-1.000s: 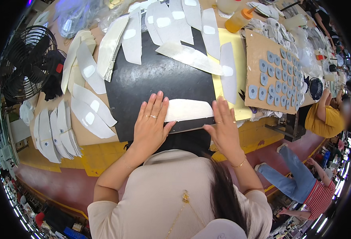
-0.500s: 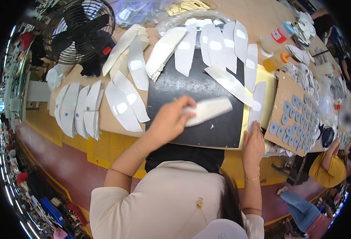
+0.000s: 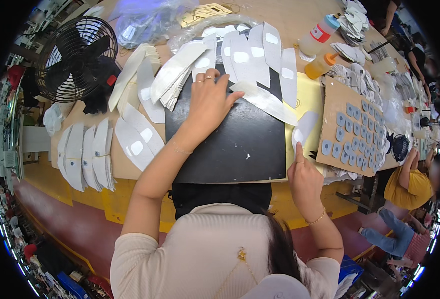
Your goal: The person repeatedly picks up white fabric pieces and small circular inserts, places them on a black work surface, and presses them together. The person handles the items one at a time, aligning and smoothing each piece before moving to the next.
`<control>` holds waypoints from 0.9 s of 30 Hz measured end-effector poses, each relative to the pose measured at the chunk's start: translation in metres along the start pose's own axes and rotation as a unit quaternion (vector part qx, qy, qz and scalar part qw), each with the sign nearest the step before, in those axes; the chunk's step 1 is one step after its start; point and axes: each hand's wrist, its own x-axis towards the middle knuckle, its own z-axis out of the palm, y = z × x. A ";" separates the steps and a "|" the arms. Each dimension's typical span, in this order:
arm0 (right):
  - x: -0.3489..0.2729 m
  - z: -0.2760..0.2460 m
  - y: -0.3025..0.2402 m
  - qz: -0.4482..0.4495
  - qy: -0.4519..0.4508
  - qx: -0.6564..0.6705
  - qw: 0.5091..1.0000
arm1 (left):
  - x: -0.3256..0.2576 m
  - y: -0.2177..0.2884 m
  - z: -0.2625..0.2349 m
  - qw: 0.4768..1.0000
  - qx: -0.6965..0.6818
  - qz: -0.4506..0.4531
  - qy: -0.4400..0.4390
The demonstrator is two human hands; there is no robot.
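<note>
My left hand (image 3: 207, 102) lies over the far part of a black board (image 3: 220, 149), palm down. Its fingertips reach the lower end of a grey curved piece with a white patch (image 3: 203, 61), and its thumb stands apart at the tip of a cream curved piece (image 3: 267, 102). My right hand (image 3: 305, 179) is at the board's right, index finger stretched onto the white patch of another grey piece (image 3: 307, 124), the other fingers curled. That piece lies on a yellow sheet (image 3: 312, 92). Beside my left hand leans a fanned cream stack (image 3: 177, 74).
More patched grey pieces (image 3: 240, 57) lie along the far side. Bundled stacks (image 3: 85, 157) and a black fan (image 3: 75, 60) stand left. On the right are a cardboard sheet of blue-grey tabs (image 3: 352, 132), an orange-capped bottle (image 3: 321, 65) and a blue-capped bottle (image 3: 320, 35).
My left hand has moved away from me to the far pieces, and the cream piece it held is no longer in it. My right index finger has come onto the patch. The view has shifted.
</note>
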 end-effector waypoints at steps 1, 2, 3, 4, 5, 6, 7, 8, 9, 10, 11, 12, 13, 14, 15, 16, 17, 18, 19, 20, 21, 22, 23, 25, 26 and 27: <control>0.000 -0.009 -0.005 -0.004 0.018 0.021 1.000 | 0.002 0.001 0.008 1.000 0.018 0.001 -0.011; 0.000 -0.018 -0.010 -0.004 0.036 0.041 0.998 | 0.006 -0.001 0.012 0.999 -0.015 -0.007 -0.029; 0.002 -0.026 -0.016 -0.004 0.046 0.073 0.996 | 0.011 -0.004 0.014 0.998 -0.046 -0.014 -0.045; 0.004 -0.029 -0.023 -0.016 0.058 0.109 0.992 | 0.013 -0.006 0.014 0.995 -0.077 -0.021 -0.060; 0.006 -0.031 -0.031 -0.021 0.069 0.144 0.987 | 0.015 -0.001 0.007 0.988 -0.123 -0.042 -0.081; 0.007 -0.031 -0.040 -0.025 0.079 0.179 0.980 | 0.014 0.006 -0.004 0.982 -0.161 -0.059 -0.084; 0.012 -0.030 -0.052 -0.031 0.069 0.235 0.969 | 0.012 0.014 -0.019 0.973 -0.199 -0.077 -0.086; 0.018 -0.031 -0.064 -0.037 0.059 0.289 0.955 | 0.008 0.019 -0.032 0.963 -0.237 -0.095 -0.088; 0.024 -0.026 -0.076 -0.045 0.019 0.317 0.947 | 0.003 0.019 -0.041 0.958 -0.267 -0.075 -0.067; 0.032 -0.021 -0.089 -0.065 0.016 0.338 0.939 | -0.002 0.022 -0.054 0.957 -0.276 -0.076 -0.049; 0.040 -0.017 -0.104 -0.079 -0.002 0.376 0.923 | -0.007 0.027 -0.071 0.956 -0.282 -0.079 -0.030; 0.045 -0.016 -0.112 -0.093 -0.019 0.411 0.907 | -0.012 0.031 -0.085 0.953 -0.290 -0.082 -0.010; 0.048 -0.016 -0.112 -0.102 -0.008 0.422 0.901 | -0.018 0.031 -0.094 0.948 -0.308 -0.083 0.008; 0.050 -0.016 -0.112 -0.113 0.003 0.436 0.893 | -0.025 0.030 -0.103 0.942 -0.322 -0.085 0.026; 0.052 -0.015 -0.113 -0.126 0.012 0.449 0.885 | -0.034 0.029 -0.110 0.936 -0.337 -0.090 0.046; 0.054 -0.013 -0.108 -0.068 -0.006 0.492 0.868 | -0.040 0.033 -0.116 0.926 -0.362 -0.105 0.035; 0.055 -0.013 -0.098 -0.018 -0.030 0.536 0.844 | -0.050 0.036 -0.127 0.915 -0.382 -0.126 0.030; 0.054 -0.013 -0.086 0.038 -0.052 0.572 0.818 | -0.059 0.039 -0.132 0.902 -0.407 -0.145 0.020; 0.050 0.000 -0.074 0.051 -0.035 0.619 0.783 | -0.070 0.033 -0.137 0.896 -0.413 -0.159 -0.043; 0.047 0.005 -0.062 0.073 -0.037 0.681 0.727 | -0.077 0.030 -0.135 0.891 -0.435 -0.112 -0.072; 0.045 0.011 -0.051 0.095 -0.037 0.739 0.666 | -0.084 0.028 -0.129 0.870 -0.475 -0.097 -0.091; 0.042 0.012 -0.043 0.126 -0.054 0.805 0.577 | -0.089 0.029 -0.123 0.846 -0.515 -0.082 -0.110; 0.040 0.000 -0.040 0.157 -0.072 0.834 0.524 | -0.095 0.028 -0.114 0.825 -0.541 -0.106 -0.128; 0.028 0.004 -0.027 0.147 -0.119 0.795 0.576 | -0.107 0.027 -0.100 0.779 -0.586 -0.156 -0.161; 0.022 0.007 -0.020 0.142 -0.143 0.774 0.601 | -0.111 0.025 -0.096 0.773 -0.586 -0.180 -0.163; 0.018 0.011 -0.017 0.168 -0.149 0.776 0.590 | -0.115 0.022 -0.092 0.766 -0.586 -0.206 -0.164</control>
